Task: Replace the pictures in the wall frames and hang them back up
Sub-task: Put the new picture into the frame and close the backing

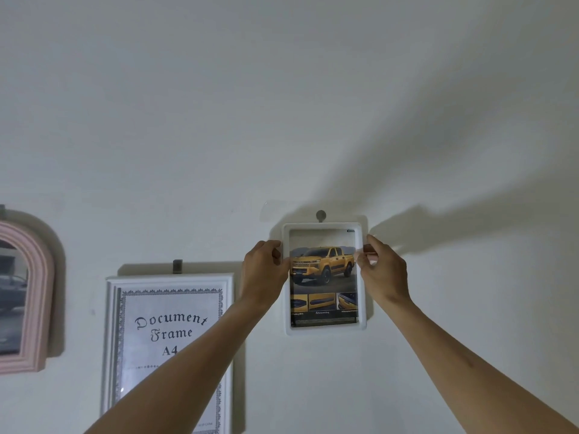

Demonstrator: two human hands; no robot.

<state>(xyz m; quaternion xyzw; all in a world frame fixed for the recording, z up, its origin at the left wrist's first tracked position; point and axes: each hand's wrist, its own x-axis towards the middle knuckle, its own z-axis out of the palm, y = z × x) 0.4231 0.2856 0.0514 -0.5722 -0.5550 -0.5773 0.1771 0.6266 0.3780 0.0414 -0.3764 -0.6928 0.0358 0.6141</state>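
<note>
Both grips pinch the side edges of a small rounded white frame [324, 331]: left hand [264, 270] and right hand [380, 270], fingers curled. Its glossy truck picture [322, 277] sits under a round wall hook [320, 215].

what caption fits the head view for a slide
Both hands, left hand and right hand, hold the white frame with a yellow truck picture at its wall hook.

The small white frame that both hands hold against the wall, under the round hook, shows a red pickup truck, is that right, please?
Not quite: the truck is yellow, not red, as the head view shows. The rest holds: the left hand and right hand grip the sides of the small white frame against the wall, just under the round hook.
</note>
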